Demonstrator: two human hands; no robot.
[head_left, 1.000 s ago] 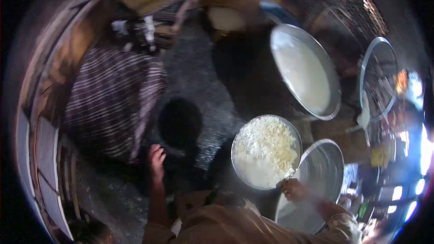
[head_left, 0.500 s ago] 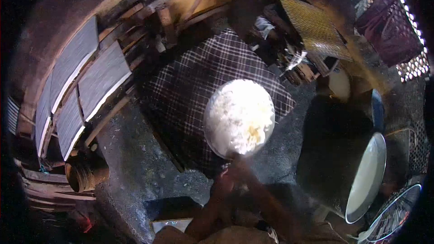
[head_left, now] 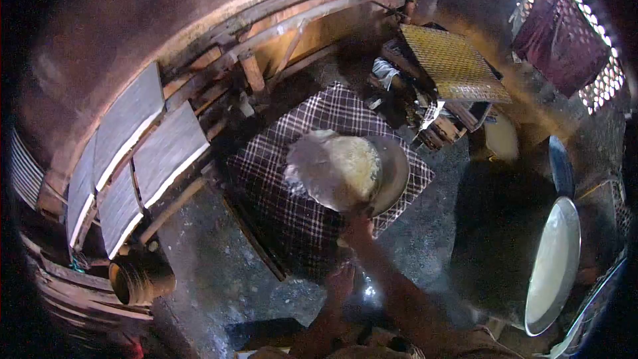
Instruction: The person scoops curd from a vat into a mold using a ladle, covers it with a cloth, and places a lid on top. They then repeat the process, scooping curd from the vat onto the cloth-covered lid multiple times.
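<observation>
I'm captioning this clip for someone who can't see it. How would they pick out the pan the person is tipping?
Find the dark checked cloth spread on the floor at the centre. Above it the right hand holds a round metal pan tilted, white curds spilling out. The other big pan, at the far right, rests untouched.

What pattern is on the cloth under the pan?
Dark and white checks on the cloth, best seen in the head view.
</observation>
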